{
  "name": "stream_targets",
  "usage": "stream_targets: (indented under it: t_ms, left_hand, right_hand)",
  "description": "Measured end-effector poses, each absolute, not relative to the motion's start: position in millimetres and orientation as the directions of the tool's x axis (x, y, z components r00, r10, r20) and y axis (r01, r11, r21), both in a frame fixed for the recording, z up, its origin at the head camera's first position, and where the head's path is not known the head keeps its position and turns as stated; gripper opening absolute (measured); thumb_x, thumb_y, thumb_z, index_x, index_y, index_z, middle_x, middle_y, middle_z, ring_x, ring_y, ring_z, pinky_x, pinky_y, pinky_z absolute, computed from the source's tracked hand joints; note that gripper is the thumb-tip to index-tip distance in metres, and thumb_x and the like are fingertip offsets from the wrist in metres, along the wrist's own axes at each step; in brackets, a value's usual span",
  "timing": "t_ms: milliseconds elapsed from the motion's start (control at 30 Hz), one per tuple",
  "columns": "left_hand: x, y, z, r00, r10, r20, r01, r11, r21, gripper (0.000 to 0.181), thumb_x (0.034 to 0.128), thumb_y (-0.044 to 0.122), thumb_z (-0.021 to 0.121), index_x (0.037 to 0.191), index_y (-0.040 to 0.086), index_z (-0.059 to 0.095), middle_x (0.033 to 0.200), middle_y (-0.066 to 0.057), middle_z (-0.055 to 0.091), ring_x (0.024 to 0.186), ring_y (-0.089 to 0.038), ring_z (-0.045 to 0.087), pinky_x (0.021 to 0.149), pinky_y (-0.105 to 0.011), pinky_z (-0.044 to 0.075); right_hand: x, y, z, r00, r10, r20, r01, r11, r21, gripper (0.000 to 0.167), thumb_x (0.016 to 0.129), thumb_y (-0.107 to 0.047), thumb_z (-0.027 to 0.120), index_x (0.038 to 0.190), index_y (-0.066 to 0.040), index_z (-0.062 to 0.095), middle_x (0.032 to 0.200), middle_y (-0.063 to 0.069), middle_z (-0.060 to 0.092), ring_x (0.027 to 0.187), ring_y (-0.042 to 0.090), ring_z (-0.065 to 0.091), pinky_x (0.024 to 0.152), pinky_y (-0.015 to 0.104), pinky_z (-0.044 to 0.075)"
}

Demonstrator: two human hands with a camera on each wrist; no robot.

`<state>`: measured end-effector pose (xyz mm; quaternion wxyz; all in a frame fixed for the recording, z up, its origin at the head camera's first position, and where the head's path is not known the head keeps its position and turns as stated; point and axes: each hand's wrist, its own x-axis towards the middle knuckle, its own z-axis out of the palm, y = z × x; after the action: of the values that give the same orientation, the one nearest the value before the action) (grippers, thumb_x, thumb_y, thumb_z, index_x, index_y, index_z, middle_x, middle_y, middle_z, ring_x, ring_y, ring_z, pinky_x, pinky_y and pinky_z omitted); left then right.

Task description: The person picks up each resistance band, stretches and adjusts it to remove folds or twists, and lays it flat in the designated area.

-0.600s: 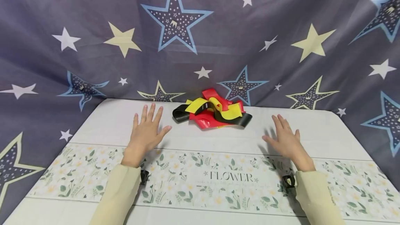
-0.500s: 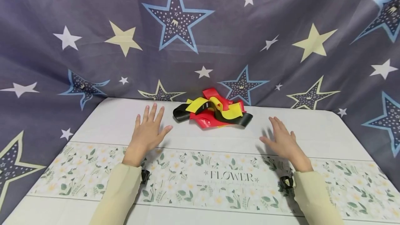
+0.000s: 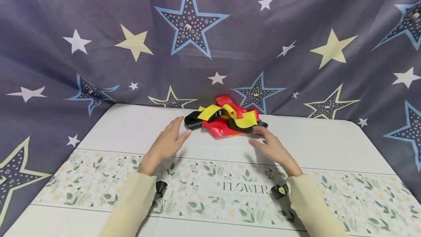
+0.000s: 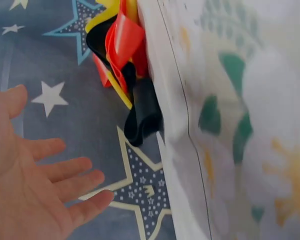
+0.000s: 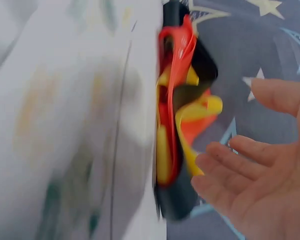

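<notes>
A tangled heap of flat elastic resistance bands, with red point(image 3: 218, 127), yellow point(image 3: 246, 120) and black point(image 3: 193, 120) ones looped over each other, lies near the back edge of the table. On its left side my left hand point(image 3: 167, 140) hovers palm inward, fingers extended, just short of the black loop; the left wrist view has the hand point(image 4: 35, 190) with nothing in it. My right hand point(image 3: 270, 145) is at the heap's right end, its fingertips overlapping the black band in the head view. In the right wrist view the fingers point(image 5: 230, 170) look relaxed; whether they touch cannot be told.
A white table cover with a floral strip point(image 3: 197, 193) marked "FLOWER" lies under the hands. Right behind the heap hangs a dark star-patterned cloth point(image 3: 210, 46). Each wrist wears a small black camera point(image 3: 160, 188).
Both hands have moved inward toward the bands, the right hand farther, from open table to the heap's right end. The left hand has turned palm inward. The bands look unmoved.
</notes>
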<state>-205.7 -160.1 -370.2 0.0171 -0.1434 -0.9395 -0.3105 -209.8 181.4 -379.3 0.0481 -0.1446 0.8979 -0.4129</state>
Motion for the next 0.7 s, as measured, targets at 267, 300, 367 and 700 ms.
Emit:
stream_targets:
  t_ms: [267,300,367,700]
  left_hand:
    - [-214.9,-133.3,-370.0,-0.969,0.231,0.092,0.236,0.736,0.635,0.061,0.1012,0.041,0.038,0.148,0.002,0.027,0.149,-0.021,0.034,0.136,-0.037,0.036,0.109,-0.053,0.031]
    - [-216.8,-130.0,-370.1,-0.97,0.223,0.094,0.23,0.728,0.646,0.06,0.1012,0.04,0.038,0.147,0.002,0.029,0.149,-0.021,0.035,0.135,-0.036,0.038,0.109,-0.053,0.032]
    - [-219.6,-124.2,-370.6,-0.974,0.208,0.094,0.216,0.71,0.67,0.058,0.1013,0.038,0.038,0.146,0.002,0.03,0.148,-0.02,0.037,0.133,-0.036,0.04,0.108,-0.052,0.034]
    - [-224.3,-105.0,-376.9,-0.979,0.194,0.064,0.178,0.656,0.734,0.053,0.1012,0.035,0.039,0.142,0.001,0.035,0.14,-0.02,0.045,0.131,-0.034,0.043,0.107,-0.05,0.036]
  right_hand:
    - [-229.2,141.7,-377.4,-0.968,-0.25,0.006,-0.115,0.423,-0.899,0.059,0.094,-0.01,0.055,0.145,0.005,0.029,0.137,0.028,0.047,0.125,0.039,0.049,0.103,0.047,0.043]
    - [-231.3,136.4,-377.5,-0.971,-0.239,0.001,-0.099,0.402,-0.91,0.059,0.094,-0.009,0.055,0.145,0.004,0.029,0.137,0.028,0.047,0.125,0.039,0.05,0.103,0.046,0.042]
    - [-234.4,125.2,-377.6,-0.973,-0.228,-0.021,-0.065,0.364,-0.929,0.059,0.094,-0.007,0.054,0.146,0.003,0.028,0.139,0.027,0.047,0.126,0.038,0.049,0.105,0.045,0.041]
    - [-251.6,83.4,-380.4,-0.972,-0.225,-0.068,-0.011,0.333,-0.943,0.069,0.093,-0.01,0.056,0.151,-0.004,0.02,0.148,0.02,0.037,0.134,0.036,0.041,0.111,0.043,0.035]
